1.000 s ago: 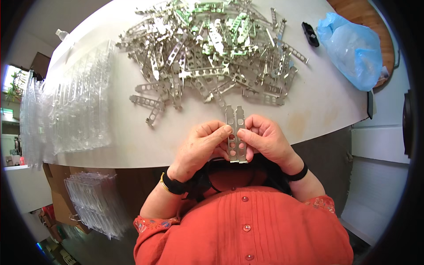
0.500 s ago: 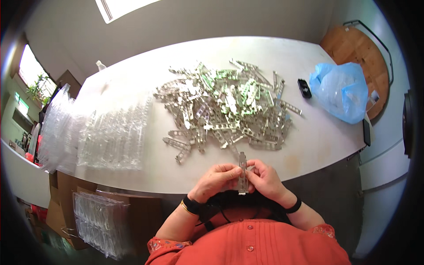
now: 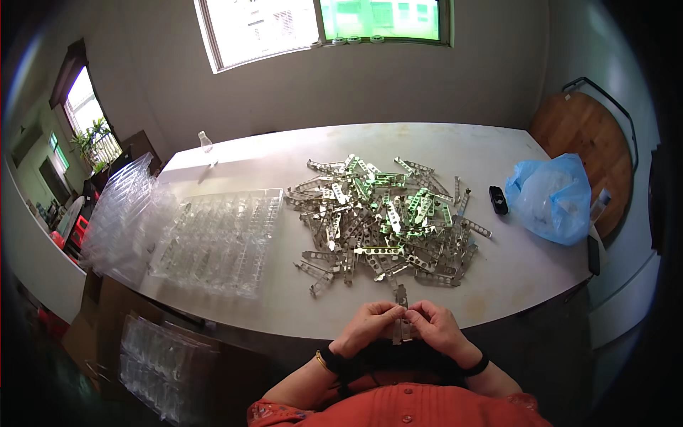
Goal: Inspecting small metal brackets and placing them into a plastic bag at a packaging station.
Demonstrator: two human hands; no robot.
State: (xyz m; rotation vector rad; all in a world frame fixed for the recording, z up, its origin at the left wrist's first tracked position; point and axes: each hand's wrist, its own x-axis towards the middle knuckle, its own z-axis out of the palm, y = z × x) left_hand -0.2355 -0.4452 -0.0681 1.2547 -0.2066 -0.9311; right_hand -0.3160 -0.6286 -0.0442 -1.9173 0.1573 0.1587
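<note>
Just off the table's near edge, a slim metal bracket [image 3: 402, 294] with cut-out openings is held upright between my two hands. My left hand [image 3: 366, 328] pinches it from one side, the fingers covering its middle. From the other side my right hand [image 3: 440, 329] grips it with thumb and fingers bent in. The bracket's top and lower end show above and below the fingertips. Beyond my hands, a loose pile of similar metal brackets [image 3: 380, 251] covers the middle of the table, some jutting out at its edges.
Left of the pile lies a clear plastic tray [image 3: 269, 245], with stacked clear trays [image 3: 121, 220] beside it. More clear trays [image 3: 163, 373] are below the table's left edge. A blue plastic bag [image 3: 549, 203] and small black object [image 3: 497, 200] lie right; a clear bottle [image 3: 205, 142] stands far left.
The view has tilted up, so the table sits lower and more window shows. Both hands stay on the bracket, their fingertips now closer together over its middle.
</note>
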